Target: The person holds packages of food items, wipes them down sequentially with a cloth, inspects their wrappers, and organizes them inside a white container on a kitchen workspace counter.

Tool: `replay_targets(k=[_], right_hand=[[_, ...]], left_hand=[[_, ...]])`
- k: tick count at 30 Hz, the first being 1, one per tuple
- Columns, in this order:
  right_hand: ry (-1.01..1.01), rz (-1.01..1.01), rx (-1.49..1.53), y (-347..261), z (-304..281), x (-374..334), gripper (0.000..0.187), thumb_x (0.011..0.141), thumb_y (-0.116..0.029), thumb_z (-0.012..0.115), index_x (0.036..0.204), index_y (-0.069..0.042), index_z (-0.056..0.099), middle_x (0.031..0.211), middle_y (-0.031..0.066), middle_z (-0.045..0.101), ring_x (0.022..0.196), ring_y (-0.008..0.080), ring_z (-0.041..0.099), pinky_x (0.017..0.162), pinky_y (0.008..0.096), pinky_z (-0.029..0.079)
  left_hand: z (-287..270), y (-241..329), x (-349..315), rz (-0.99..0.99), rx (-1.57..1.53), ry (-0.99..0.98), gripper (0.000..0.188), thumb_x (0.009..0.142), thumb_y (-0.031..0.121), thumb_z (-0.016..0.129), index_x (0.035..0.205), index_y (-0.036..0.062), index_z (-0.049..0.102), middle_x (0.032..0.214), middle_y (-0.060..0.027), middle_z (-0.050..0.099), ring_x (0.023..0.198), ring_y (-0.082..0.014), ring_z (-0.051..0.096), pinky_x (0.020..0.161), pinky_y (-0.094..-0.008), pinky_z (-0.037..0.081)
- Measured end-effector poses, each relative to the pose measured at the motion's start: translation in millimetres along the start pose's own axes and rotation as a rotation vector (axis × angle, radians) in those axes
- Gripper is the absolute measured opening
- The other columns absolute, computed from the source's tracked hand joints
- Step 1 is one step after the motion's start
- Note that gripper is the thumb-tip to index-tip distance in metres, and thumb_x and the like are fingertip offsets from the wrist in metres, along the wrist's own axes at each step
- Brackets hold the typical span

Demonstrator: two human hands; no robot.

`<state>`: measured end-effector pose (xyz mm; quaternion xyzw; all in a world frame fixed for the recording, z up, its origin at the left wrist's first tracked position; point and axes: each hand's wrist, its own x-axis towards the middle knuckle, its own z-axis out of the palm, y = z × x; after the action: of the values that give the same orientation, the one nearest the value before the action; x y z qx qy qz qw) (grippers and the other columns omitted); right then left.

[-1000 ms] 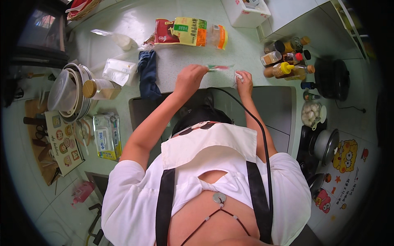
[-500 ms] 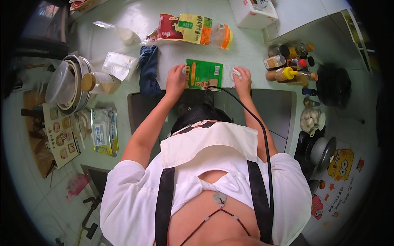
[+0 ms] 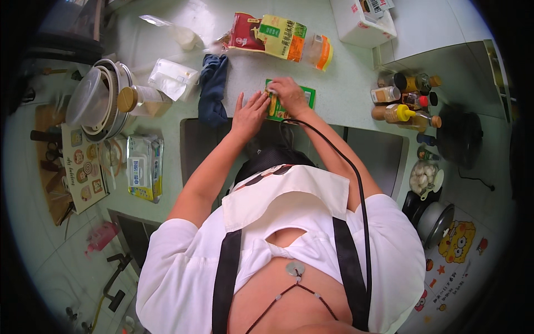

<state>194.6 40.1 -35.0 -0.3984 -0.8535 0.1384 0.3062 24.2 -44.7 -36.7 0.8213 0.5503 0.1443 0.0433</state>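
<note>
A flat green packet (image 3: 276, 113) with a yellow-orange panel lies at the counter's front edge, partly covered by my hands. My left hand (image 3: 250, 114) rests at its left side, fingers stretched out with the tips on its edge. Reaching across the packet's upper part, my right hand (image 3: 290, 94) has its fingers bent round a crumpled white wipe (image 3: 271, 88) and presses it near the upper left corner. Only a small bit of the wipe shows. A dark blue cloth (image 3: 213, 89) lies just left of my left hand.
Behind the packet lies a red and yellow food bag (image 3: 278, 38). Several sauce bottles (image 3: 399, 113) stand at right, below a white box (image 3: 364, 25). At left are a lidded jar (image 3: 143, 102), stacked bowls (image 3: 92, 106), a white tissue pack (image 3: 172, 79) and a wet-wipes pack (image 3: 145, 167).
My right hand has moved left with the white wipe, from beside the packet onto it. The fingers of my left hand have straightened over the packet's left edge.
</note>
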Motion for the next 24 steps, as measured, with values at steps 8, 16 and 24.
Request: replay_targets(k=[8,16,24], right_hand=[[-0.01,0.241,-0.128,55,-66,-57,0.03,0.067,0.006,0.057,0.091,-0.009,0.064,0.099,0.0072,0.06,0.096,0.0284,0.055,0.081,0.0362,0.047],[0.148,0.199,0.011,35,-44,-22,0.032,0.066,0.005,0.058,0.095,-0.008,0.064,0.101,0.0114,0.059,0.096,0.0295,0.055,0.084,0.0382,0.046],[0.039,0.15,-0.103,5,-34,-37,0.03,0.072,0.006,0.053,0.095,-0.009,0.065,0.102,0.0055,0.06,0.096,0.0272,0.054,0.083,0.036,0.046]], left_hand=[[-4,1,2,-0.013,-0.054,-0.018,0.046,0.079,0.019,0.061,0.124,0.015,0.052,0.133,0.0011,0.048,0.127,-0.0131,0.039,0.109,-0.0503,0.016],[1,-4,1,0.021,-0.091,0.017,0.046,0.078,0.018,0.062,0.122,0.0139,0.053,0.132,0.0003,0.049,0.126,-0.0135,0.04,0.108,-0.0527,0.016],[-3,-1,1,0.016,-0.047,0.01,0.046,0.077,0.018,0.063,0.122,0.0139,0.053,0.132,0.0006,0.049,0.127,-0.0149,0.039,0.107,-0.0534,0.016]])
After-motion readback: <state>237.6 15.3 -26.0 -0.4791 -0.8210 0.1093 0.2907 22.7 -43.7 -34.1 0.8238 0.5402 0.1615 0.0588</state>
